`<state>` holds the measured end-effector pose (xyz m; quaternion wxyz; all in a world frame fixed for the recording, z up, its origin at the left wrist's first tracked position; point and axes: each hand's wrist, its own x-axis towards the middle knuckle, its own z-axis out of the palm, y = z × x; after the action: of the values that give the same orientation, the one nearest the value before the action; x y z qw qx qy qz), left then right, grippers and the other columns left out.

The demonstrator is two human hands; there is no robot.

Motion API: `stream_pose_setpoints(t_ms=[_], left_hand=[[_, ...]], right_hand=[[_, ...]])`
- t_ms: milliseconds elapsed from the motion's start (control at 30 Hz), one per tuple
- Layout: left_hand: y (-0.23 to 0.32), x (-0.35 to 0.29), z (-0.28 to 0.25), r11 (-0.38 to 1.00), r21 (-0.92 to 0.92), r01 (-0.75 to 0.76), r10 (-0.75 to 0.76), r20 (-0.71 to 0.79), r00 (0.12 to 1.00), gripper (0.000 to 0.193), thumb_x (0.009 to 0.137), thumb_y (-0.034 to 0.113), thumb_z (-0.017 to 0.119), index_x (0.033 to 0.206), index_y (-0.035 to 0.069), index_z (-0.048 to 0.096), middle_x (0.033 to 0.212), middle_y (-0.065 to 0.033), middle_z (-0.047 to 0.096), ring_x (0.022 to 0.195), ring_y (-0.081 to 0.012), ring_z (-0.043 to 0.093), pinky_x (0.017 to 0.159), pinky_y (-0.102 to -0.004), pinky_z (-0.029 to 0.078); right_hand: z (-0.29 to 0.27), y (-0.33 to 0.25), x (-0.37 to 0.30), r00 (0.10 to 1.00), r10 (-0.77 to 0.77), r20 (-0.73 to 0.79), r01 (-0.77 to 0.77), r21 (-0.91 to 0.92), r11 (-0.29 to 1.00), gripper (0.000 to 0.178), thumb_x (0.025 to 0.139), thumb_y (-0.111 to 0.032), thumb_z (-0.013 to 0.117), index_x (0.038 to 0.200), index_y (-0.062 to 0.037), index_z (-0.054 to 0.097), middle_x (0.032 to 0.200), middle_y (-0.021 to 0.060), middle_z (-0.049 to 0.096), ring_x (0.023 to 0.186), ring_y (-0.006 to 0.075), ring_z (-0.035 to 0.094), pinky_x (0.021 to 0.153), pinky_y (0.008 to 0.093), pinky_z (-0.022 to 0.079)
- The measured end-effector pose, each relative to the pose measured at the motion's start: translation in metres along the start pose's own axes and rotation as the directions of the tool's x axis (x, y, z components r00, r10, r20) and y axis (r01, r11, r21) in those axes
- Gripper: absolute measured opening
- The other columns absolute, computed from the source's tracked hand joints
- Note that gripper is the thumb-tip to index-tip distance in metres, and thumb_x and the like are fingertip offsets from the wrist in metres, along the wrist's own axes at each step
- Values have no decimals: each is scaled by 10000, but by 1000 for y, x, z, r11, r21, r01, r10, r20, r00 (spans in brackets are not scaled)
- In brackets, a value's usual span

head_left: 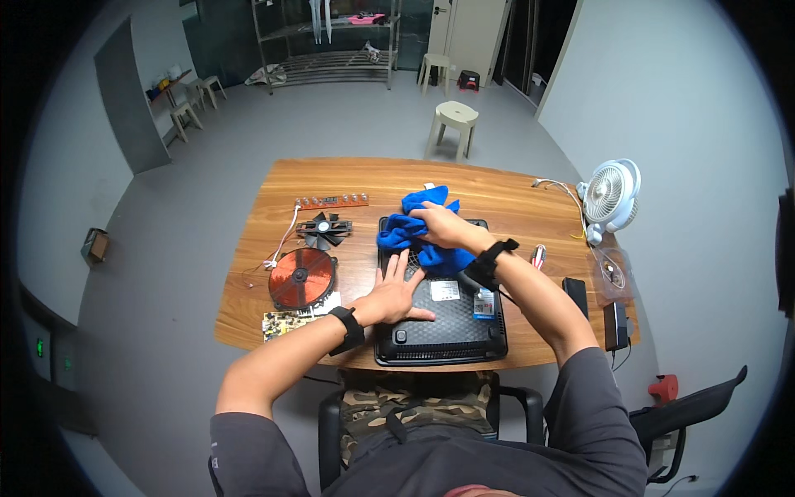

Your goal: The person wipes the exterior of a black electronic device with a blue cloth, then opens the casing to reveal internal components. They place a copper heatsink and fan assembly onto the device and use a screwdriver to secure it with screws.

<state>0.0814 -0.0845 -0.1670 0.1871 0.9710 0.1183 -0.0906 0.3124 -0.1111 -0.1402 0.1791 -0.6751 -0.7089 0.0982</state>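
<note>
One casing (pixel 447 323), long axis forward

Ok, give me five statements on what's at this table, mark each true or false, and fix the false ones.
1. The right hand holds a blue cloth. True.
2. The left hand is clenched in a fist. False: the left hand lies with fingers spread on the black casing.
3. The white fan is right of the black casing. True.
4. The red coil is right of the black casing. False: the red coil is to its left.
5. A pale stool stands beyond the far edge of the table. True.
</note>
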Motion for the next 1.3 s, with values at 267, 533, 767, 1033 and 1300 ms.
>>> stream_pose_setpoints(t_ms=[267,533,767,1033,1300], left_hand=[[-5,-4,8,999,-22,-24,21,-101,995,1350,731,804,702,1619,9,66,1604,-416,-88,1506,-584,7,1169,-686,194],[-4,-3,9,1000,1,-22,22,-110,994,1340,723,797,716,1618,11,101,1601,-426,-65,1500,-595,17,1172,-678,187],[-5,3,9,999,33,8,-5,-78,997,1313,714,813,705,1599,-6,185,1592,-437,-71,1497,-599,23,1175,-675,188],[-8,5,14,999,35,-7,10,-88,996,1409,696,845,684,1619,-1,37,1618,-389,-104,1529,-531,-43,1150,-711,210],[-6,3,11,999,46,-18,19,-22,1000,1339,714,805,712,1602,-13,134,1608,-392,-132,1509,-566,-73,1130,-741,219]], right_hand=[[-24,24,-75,970,239,39,-238,-29,971,564,859,-163,724,1370,-46,516,1358,273,540,1251,467,537,1030,506,483],[-1,28,-67,993,118,-33,-117,17,993,635,801,-192,782,1339,-12,495,1271,309,543,1237,492,515,1047,513,462],[-8,-22,-108,990,142,16,-141,-79,987,600,710,-57,767,1266,-37,544,1115,256,595,1030,473,609,907,523,523],[2,-54,-143,998,-58,28,61,-149,987,642,721,-83,753,1300,45,505,1375,346,501,1393,498,400,1185,557,330],[5,-32,-104,1000,9,-13,-10,-90,996,611,735,25,662,1321,48,488,1413,383,450,1439,501,332,1212,567,291]])
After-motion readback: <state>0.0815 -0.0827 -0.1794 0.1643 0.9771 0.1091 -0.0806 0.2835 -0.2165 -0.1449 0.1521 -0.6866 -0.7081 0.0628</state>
